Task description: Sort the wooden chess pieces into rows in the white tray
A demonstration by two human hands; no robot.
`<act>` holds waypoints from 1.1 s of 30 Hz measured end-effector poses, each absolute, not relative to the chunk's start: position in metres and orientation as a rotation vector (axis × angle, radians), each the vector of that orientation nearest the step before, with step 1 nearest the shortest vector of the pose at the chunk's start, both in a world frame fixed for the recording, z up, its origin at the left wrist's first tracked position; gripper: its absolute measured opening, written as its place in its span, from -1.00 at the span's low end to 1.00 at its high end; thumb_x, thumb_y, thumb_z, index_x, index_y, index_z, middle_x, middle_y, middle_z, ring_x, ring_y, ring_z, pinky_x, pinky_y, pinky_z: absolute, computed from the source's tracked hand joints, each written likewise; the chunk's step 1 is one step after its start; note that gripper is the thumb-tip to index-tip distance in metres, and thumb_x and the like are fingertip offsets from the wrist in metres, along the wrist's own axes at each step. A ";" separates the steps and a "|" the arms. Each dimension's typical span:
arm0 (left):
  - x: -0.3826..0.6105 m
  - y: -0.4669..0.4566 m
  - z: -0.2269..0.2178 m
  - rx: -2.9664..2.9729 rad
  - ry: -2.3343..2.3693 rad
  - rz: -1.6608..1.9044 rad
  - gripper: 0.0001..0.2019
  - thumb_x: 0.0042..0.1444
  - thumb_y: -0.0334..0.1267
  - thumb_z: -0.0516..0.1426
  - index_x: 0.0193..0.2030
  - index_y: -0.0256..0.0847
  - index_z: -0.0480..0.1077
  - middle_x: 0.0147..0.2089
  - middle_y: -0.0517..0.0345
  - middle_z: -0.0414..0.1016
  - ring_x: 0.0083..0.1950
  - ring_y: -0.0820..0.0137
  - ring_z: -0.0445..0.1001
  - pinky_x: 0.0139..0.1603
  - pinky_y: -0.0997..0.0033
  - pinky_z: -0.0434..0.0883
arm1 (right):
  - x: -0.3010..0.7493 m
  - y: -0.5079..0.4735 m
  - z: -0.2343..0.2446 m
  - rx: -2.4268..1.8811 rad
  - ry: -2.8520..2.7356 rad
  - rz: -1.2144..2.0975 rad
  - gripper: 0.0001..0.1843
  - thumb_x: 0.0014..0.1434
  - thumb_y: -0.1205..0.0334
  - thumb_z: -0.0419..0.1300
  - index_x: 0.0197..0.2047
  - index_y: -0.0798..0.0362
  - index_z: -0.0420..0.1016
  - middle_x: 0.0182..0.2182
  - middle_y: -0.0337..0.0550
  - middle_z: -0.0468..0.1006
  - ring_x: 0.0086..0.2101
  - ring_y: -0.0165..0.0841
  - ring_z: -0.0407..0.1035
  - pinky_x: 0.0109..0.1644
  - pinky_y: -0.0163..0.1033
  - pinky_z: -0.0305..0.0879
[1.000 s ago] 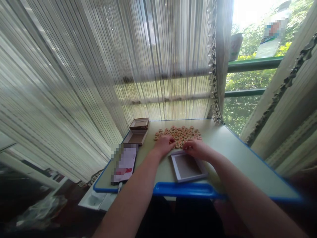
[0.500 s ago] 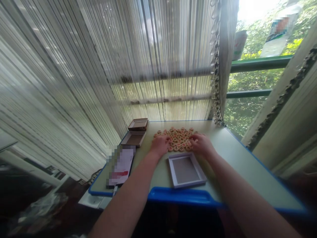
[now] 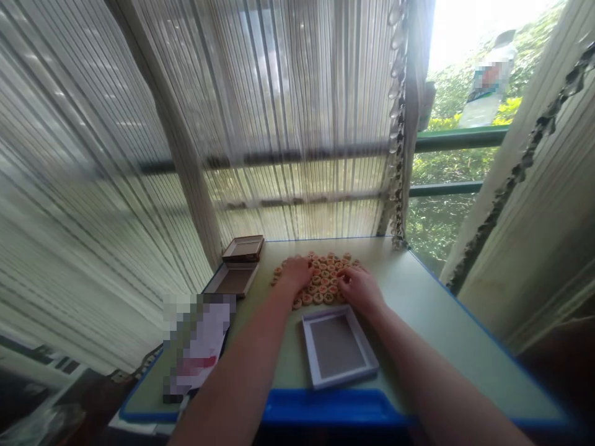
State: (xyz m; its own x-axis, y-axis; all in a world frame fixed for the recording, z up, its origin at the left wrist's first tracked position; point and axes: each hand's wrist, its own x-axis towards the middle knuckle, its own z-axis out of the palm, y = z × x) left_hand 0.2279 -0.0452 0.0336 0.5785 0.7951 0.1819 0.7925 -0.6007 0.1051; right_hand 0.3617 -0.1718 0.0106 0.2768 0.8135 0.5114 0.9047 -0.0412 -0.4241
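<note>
Several small round wooden pieces with red markings (image 3: 323,282) lie in a cluster on the green table (image 3: 432,303). My left hand (image 3: 294,273) rests palm down on the left side of the cluster, fingers spread over the pieces. My right hand (image 3: 357,287) lies on the cluster's right side, fingers curled onto the pieces; what they hold, if anything, is hidden. A shallow white-rimmed box tray (image 3: 337,345) sits empty just in front of both hands.
Two brown open box halves (image 3: 238,266) stand at the table's back left. A flat card or packet (image 3: 198,347) lies at the front left. String curtains hang behind, a window opens at the right, and a blue rim (image 3: 325,407) edges the table's front.
Both hands have slid over the pile and drawn the pieces closer together toward the tray. The view has shifted to the right and down.
</note>
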 end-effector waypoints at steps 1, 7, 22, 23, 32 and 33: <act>0.227 -0.047 0.032 2.779 1.403 0.345 -0.69 0.09 -0.17 0.01 -0.13 -0.23 0.46 -0.11 -0.08 0.44 -0.05 0.20 0.37 0.02 0.22 0.27 | 0.360 -0.174 0.013 -1.846 -1.586 -0.142 -0.82 0.04 0.26 0.09 -0.36 0.02 0.53 -0.40 -0.12 0.53 -0.31 -0.28 0.27 -0.17 -0.21 0.18; 0.222 -0.054 0.030 2.850 1.411 0.385 -0.67 0.11 -0.17 -0.02 -0.16 -0.30 0.46 -0.12 -0.12 0.44 -0.04 0.20 0.37 0.06 0.22 0.25 | 0.351 -0.188 0.026 -1.588 -1.938 0.117 -0.86 -0.01 0.25 0.15 -0.43 -0.01 0.55 -0.43 -0.20 0.50 -0.31 -0.34 0.30 -0.17 -0.26 0.18; 0.221 -0.044 0.028 2.667 1.449 0.542 -0.80 0.01 -0.26 0.08 -0.22 -0.21 0.42 -0.18 0.04 0.48 -0.07 0.26 0.38 -0.03 0.33 0.30 | 0.348 -0.185 0.016 -1.523 -2.081 0.110 -0.88 -0.05 0.32 0.18 -0.45 0.00 0.56 -0.47 -0.19 0.51 -0.34 -0.36 0.32 -0.20 -0.28 0.20; 0.221 -0.044 0.027 2.652 1.429 0.565 -0.82 0.02 -0.27 0.08 -0.23 -0.20 0.42 -0.20 0.05 0.49 -0.08 0.26 0.39 -0.04 0.33 0.31 | 0.348 -0.184 0.016 -1.524 -2.079 0.092 -0.87 -0.04 0.32 0.17 -0.45 0.00 0.57 -0.46 -0.19 0.51 -0.35 -0.36 0.32 -0.20 -0.28 0.20; 0.217 -0.054 0.045 2.341 1.192 0.792 -0.81 -0.01 -0.29 0.16 -0.22 -0.23 0.47 -0.20 0.09 0.54 -0.16 0.37 0.47 -0.07 0.42 0.36 | 0.354 -0.178 0.010 -1.525 -2.052 0.032 -0.85 0.00 0.30 0.16 -0.37 -0.01 0.57 -0.40 -0.16 0.51 -0.29 -0.33 0.34 -0.16 -0.25 0.21; 0.215 -0.056 0.048 2.285 1.149 0.785 -0.81 -0.03 -0.30 0.18 -0.23 -0.26 0.47 -0.22 0.08 0.55 -0.18 0.39 0.47 -0.09 0.43 0.37 | 0.354 -0.179 0.011 -1.517 -2.049 0.043 -0.84 0.00 0.30 0.16 -0.36 -0.01 0.57 -0.38 -0.16 0.51 -0.29 -0.33 0.34 -0.15 -0.25 0.22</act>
